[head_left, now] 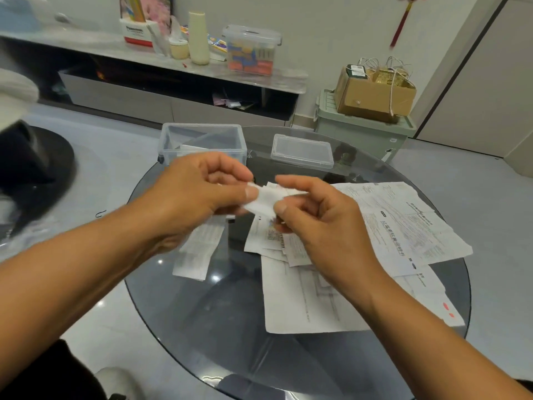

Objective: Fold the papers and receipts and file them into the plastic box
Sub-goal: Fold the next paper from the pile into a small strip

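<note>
A person's left hand (199,192) and right hand (317,217) met above a round glass counter (202,313), both pinching one small white receipt (266,199) between thumb and curled fingers (284,208), the slip held in the air between the two hands. The clear plastic box (202,141) stood open at the counter's far edge, behind the left hand, with a pale paper lying inside it. Its lid (302,150) lay flat just to the right, apart from the box. A long receipt strip (199,249) rested on the glass beneath the left wrist. Larger printed sheets (403,226) and smaller receipts (274,238) overlapped in a loose pile under and beyond the right hand.
</note>
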`<state>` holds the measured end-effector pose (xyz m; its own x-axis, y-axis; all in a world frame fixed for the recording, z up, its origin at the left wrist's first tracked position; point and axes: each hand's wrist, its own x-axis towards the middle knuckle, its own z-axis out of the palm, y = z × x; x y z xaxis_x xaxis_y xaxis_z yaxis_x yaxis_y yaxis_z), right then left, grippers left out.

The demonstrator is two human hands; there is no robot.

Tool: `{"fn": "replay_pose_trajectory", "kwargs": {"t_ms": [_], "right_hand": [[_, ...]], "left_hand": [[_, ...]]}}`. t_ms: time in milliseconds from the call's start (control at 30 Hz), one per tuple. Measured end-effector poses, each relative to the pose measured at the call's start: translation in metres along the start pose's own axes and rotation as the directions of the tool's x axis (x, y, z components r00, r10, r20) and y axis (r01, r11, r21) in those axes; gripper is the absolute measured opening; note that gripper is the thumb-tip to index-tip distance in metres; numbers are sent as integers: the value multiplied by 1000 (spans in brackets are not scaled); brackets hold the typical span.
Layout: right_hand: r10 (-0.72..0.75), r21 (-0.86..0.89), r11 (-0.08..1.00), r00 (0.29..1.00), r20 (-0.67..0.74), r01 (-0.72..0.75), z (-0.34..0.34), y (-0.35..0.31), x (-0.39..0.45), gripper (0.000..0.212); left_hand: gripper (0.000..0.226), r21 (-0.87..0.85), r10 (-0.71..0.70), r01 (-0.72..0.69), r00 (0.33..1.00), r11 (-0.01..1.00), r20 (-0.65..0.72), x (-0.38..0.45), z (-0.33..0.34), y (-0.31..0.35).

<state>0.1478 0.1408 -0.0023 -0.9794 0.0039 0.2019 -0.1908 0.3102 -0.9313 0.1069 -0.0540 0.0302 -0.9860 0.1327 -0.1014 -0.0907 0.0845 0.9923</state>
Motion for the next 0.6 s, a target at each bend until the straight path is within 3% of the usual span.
{"fn": "replay_pose_trajectory", "kwargs": {"t_ms": [67,133,167,300,367,433,500,600], "right_hand": [[-5,-195,980,985,171,38,6,0,4,43],[29,-499,848,922,386,182,15,-1,3,54],[38,-569,781,891,452,255,24,1,1,60],[98,-549,821,910,402,154,59,-5,-8,86],[69,-635,714,873,483,294,75,-5,-9,95],[49,-671,641,853,519,371,84,-3,-5,83],[19,-675,639,871,492,367,87,2,1,51],[22,-572,787,916,402,232,85,6,7,13]], "left_hand": [[21,-28,9,-13,993,1000,-116,8,-24,4],[23,-56,-16,5,982,998,-191,15,-49,5],[23,-61,-36,24,978,998,-207,16,-59,4],[23,65,-110,125,975,990,-195,15,-74,-10],[22,87,-140,157,975,984,-175,14,-76,-15],[19,98,-178,194,971,976,-157,13,-77,-18],[15,133,-206,225,968,965,-143,12,-79,-19],[12,205,-215,240,967,949,-138,13,-84,-18]]}}
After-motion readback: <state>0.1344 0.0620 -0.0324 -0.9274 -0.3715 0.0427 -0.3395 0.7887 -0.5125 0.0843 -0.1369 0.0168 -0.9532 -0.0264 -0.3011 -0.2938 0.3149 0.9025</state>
